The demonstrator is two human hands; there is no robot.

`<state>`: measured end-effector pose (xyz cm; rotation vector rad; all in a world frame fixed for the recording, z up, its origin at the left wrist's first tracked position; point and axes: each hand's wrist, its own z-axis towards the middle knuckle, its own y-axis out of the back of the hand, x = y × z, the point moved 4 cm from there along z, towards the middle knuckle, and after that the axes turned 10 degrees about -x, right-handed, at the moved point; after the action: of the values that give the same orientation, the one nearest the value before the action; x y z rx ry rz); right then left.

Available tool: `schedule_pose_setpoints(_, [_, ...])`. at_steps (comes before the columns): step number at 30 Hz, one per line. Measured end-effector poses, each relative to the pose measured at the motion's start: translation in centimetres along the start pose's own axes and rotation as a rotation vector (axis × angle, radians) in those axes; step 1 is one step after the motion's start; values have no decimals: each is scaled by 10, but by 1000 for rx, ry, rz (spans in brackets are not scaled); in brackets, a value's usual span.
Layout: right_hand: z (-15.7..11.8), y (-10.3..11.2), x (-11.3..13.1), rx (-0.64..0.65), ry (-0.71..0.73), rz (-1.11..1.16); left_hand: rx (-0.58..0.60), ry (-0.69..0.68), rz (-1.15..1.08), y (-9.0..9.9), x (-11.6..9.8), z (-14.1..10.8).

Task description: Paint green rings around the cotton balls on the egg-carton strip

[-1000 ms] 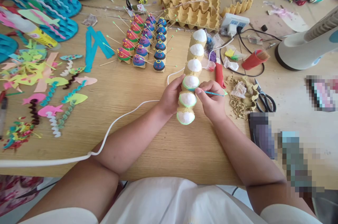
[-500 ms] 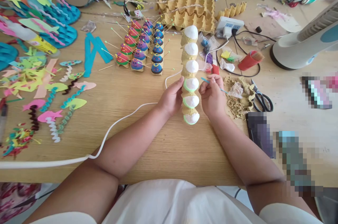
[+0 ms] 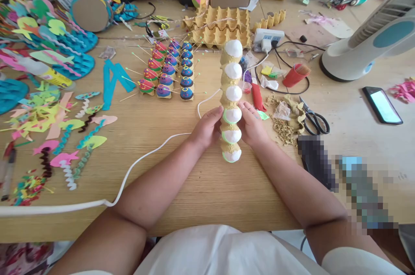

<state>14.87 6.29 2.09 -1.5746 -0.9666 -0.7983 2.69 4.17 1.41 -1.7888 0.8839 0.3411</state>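
Upright in front of me is a strip cut from an egg carton [image 3: 231, 126], its row of cups topped with white domes. Light green edging rims the lower three domes. My left hand [image 3: 207, 126] grips the strip's left side, thumb against the cardboard. On the opposite side, my right hand [image 3: 254, 126] is closed against the strip with its fingertips at the fourth dome. A light green piece [image 3: 263, 115] shows just beyond the right fingers; whether the hand touches it, I cannot tell.
Painted egg-carton caterpillars [image 3: 167, 68] stand in rows behind my left hand. To the right lie scissors [image 3: 314, 117], cardboard scraps [image 3: 285, 130], a red cup of sticks [image 3: 295, 75] and a fan [image 3: 350, 46]. Paper fish [image 3: 65, 158] cover the left side. A white cable [image 3: 142, 158] crosses the table.
The view has shifted, so the background sits lower and further left. My right hand has come in against the strip. The thin blue tool it held no longer shows clearly.
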Motion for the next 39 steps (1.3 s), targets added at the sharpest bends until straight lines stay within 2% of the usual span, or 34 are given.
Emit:
schedule_pose_setpoints(8, [0, -1, 4, 7, 26, 67, -57, 37, -1, -3, -1, 1])
schedule_pose_setpoints(10, [2, 2, 4, -20, 46, 66, -85, -39, -14, -2, -4, 4])
schedule_pose_setpoints(15, [6, 9, 3, -83, 87, 20, -246, -351, 3, 8, -14, 10])
schedule_pose_setpoints(19, [8, 9, 1, -84, 51, 61, -279, -414, -34, 5, -18, 6])
schedule_pose_setpoints(26, [9, 10, -1, -92, 66, 33, -238, -249, -89, -7, -23, 1])
schedule_pose_setpoints(31, [11, 12, -2, -106, 62, 59, -151, -113, -122, -10, -25, 0])
schedule_pose_setpoints(36, [15, 18, -4, -147, 46, 68, -67, 36, -123, -4, -28, -2])
schedule_pose_setpoints(39, [17, 18, -4, -98, 10, 35, -56, 114, -91, 3, -28, -2])
